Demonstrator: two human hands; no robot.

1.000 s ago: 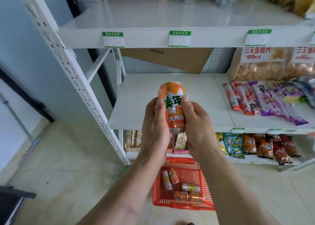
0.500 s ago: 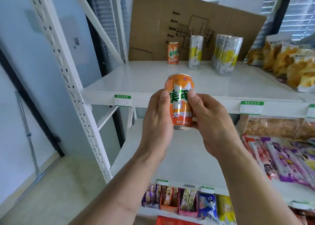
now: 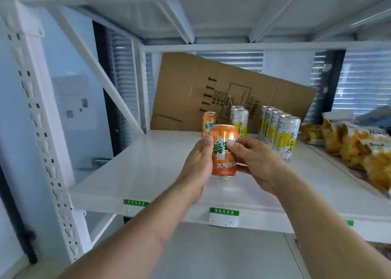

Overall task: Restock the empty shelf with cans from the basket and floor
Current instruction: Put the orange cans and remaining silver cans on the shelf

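Both hands are grasping one orange can (image 3: pixel 224 151) at the centre of the frame, upright, above the white shelf (image 3: pixel 148 173): the left hand (image 3: pixel 198 162) is wrapping its left side, the right hand (image 3: pixel 254 162) pinching its right. The placing step seems under way. Best carried back upright and set beside the standing orange can (image 3: pixel 208 123), clear of the tall silver-yellow cans (image 3: pixel 281 130), before either hand lets go.
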